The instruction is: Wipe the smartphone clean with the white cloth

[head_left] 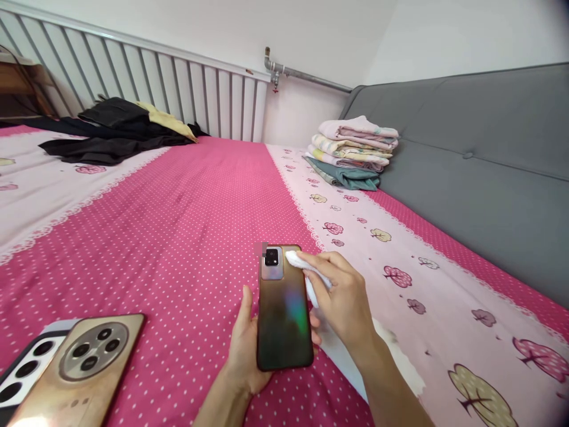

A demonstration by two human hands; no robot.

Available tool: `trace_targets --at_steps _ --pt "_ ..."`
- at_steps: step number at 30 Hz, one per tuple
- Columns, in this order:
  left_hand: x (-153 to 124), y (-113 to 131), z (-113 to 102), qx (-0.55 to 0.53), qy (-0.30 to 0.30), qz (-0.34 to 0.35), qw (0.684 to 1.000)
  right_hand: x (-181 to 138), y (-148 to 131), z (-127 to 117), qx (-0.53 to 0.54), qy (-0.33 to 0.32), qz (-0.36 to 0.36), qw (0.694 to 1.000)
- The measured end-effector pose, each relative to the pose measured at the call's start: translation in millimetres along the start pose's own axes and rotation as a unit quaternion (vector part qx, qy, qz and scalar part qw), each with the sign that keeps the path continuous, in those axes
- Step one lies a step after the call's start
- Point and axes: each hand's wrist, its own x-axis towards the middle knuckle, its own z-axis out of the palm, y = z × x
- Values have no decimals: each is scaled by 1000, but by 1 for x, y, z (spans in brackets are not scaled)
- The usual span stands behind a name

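Note:
My left hand (243, 350) grips a dark iridescent phone (284, 314) from below, its back and camera block facing up, over the pink dotted bed sheet (186, 225). My right hand (342, 302) pinches a white wipe (299, 261) and presses it against the phone's upper right edge, beside the camera. More white cloth trails under my right wrist.
Two more phones lie at the lower left: a gold one (84, 367) with a round camera ring and a white one (24, 370) partly under it. Folded laundry (353, 151) is stacked by the grey headboard (480, 160). Dark clothes (111, 133) are piled before the radiator (178, 83).

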Motion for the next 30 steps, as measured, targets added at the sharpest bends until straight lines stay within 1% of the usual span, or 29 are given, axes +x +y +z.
trace_targets --at_steps 2,4,6,10,13,15,17,18,19,21,23,25,27,28,30 --pt "0 0 1 5 -3 -5 1000 -1 0 0 -2 -8 5 1000" --pt "0 0 1 8 0 -8 1000 -2 -2 0 -1 -43 16 999" --pt "0 0 1 6 9 -10 1000 -3 -4 0 -12 -74 10 997" --pt "0 1 1 -3 46 -9 999 -4 -7 -4 -31 -123 -22 992" --pt "0 1 0 -18 83 -4 996 -6 -11 -11 -6 -192 -8 981" --pt "0 1 1 -28 115 -2 993 -7 -14 -16 0 -226 -6 974" --pt "0 1 1 -31 134 1 990 -8 -16 -19 7 -246 -9 969" --pt "0 1 2 -28 134 2 991 -8 -17 -19 13 -249 -8 968" --pt "0 1 2 -23 125 0 992 -8 -16 -19 21 -246 -3 969" --pt "-1 1 4 -7 85 -9 996 -7 -15 -16 41 -220 17 974" --pt "-1 0 5 22 33 -29 999 -6 -11 -14 46 -157 29 986" --pt "-2 -2 5 50 -4 -54 997 -2 -6 -12 16 -66 22 997" --pt "-2 -3 6 72 -16 -75 994 1 0 -12 -29 12 7 999" --pt "-3 -4 7 80 -17 -83 993 3 3 -12 -44 34 4 998" --pt "-3 -6 7 91 -15 -87 992 5 6 -13 -53 49 2 997"
